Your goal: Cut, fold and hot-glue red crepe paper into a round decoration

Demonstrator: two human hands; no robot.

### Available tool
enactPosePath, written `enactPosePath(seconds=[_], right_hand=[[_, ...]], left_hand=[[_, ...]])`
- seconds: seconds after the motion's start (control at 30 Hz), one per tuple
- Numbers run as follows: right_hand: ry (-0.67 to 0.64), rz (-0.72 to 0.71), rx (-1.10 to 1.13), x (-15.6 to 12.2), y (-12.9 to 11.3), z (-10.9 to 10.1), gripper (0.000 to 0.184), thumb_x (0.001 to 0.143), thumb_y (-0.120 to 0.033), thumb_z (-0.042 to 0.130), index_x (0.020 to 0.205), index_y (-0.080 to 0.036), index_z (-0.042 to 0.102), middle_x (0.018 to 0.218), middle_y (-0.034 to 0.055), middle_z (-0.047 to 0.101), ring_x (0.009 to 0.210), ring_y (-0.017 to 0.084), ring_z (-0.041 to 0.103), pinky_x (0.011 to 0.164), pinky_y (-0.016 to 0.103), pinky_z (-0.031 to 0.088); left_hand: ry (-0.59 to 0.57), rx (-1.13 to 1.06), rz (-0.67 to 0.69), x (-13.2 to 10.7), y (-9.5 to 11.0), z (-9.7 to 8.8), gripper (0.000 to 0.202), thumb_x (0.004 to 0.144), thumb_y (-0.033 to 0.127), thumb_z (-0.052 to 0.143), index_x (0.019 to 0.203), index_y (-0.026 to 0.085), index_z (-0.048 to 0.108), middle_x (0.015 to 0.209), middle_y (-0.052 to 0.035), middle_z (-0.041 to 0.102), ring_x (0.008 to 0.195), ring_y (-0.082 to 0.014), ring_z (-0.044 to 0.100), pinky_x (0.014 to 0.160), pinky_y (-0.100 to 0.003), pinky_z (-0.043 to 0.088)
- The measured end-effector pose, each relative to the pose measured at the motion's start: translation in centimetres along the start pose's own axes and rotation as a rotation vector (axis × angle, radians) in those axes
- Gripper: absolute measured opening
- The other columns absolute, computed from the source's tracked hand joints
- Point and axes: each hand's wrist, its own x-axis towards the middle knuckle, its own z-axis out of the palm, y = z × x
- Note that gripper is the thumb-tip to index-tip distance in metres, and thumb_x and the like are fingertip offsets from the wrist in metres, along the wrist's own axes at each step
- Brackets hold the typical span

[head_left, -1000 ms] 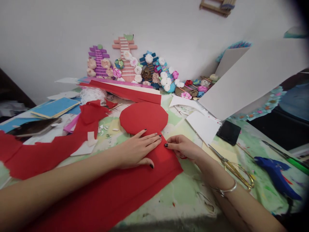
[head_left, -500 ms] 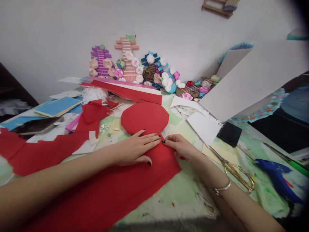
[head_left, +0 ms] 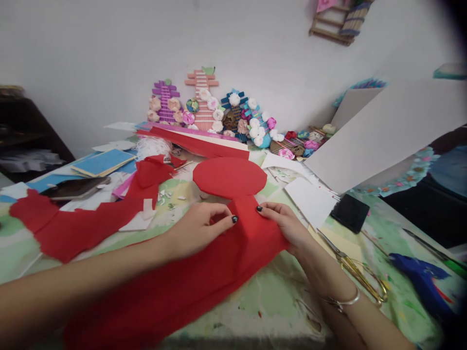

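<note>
A long sheet of red crepe paper slants across the front of the table, its far end raised between my hands. My left hand is closed at the sheet's left edge, thumb and fingers pinching it; some fingertips are hidden. On the opposite edge, my right hand grips the paper, with the thumb on top and the fingers partly underneath. Just beyond both hands lies a flat red oval piece, and the sheet's narrow end meets its near edge.
Gold-handled scissors, a blue glue gun and a black square object lie to the right. Red scraps and blue card are on the left. Flower-decorated stick crafts stand along the wall.
My left hand has gone from lying flat on the red paper to pinching its left edge. My right hand has shifted along the right edge, and the paper between them is lifted and creased.
</note>
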Motion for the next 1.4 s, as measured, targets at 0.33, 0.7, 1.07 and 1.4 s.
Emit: enactPosePath(seconds=[0.33, 0.7, 1.07, 1.4], right_hand=[[-0.004, -0.143, 0.055, -1.3, -0.9, 0.1, 0.027, 0.068, -0.039, 0.076, 0.072, -0.015, 0.063, 0.065, -0.0010, 0.062, 0.051, 0.007, 0.049, 0.049, 0.019, 0.033], [0.055, -0.277, -0.051, -2.1, -1.6, 0.5, 0.035, 0.068, -0.050, 0.072, 0.077, -0.018, 0.061, 0.064, -0.0012, 0.058, 0.052, 0.009, 0.047, 0.049, 0.021, 0.034], [0.122, -0.643, -0.320, -2.4, -1.3, -0.9, 0.045, 0.076, -0.062, 0.055, 0.094, -0.022, 0.064, 0.096, 0.0078, 0.061, 0.089, 0.023, 0.055, 0.071, 0.032, 0.044], [0.256, -0.609, -0.341, -1.9, -0.6, 0.3, 0.019, 0.082, -0.032, 0.061, 0.068, -0.020, 0.062, 0.086, 0.0053, 0.063, 0.081, 0.018, 0.057, 0.068, 0.030, 0.043]], left_hand=[[0.019, -0.562, -0.182, 2.5, 1.0, 1.2, 0.029, 0.078, 0.044, 0.060, 0.077, 0.016, 0.067, 0.082, -0.0069, 0.068, 0.074, -0.0190, 0.064, 0.058, -0.025, 0.051], [0.099, -0.922, -0.186, 4.0, 3.2, 2.4, 0.023, 0.071, 0.031, 0.073, 0.083, 0.012, 0.070, 0.086, -0.0097, 0.072, 0.076, -0.0195, 0.066, 0.070, -0.030, 0.053], [0.510, -0.860, 0.020, 6.0, 2.0, 1.7, 0.022, 0.071, 0.034, 0.074, 0.075, 0.012, 0.068, 0.074, -0.0041, 0.070, 0.070, -0.0175, 0.066, 0.069, -0.032, 0.057], [0.626, -0.919, 0.046, 6.8, 0.8, 0.4, 0.023, 0.069, 0.032, 0.074, 0.081, 0.012, 0.069, 0.081, -0.0063, 0.072, 0.076, -0.0200, 0.068, 0.073, -0.034, 0.058]])
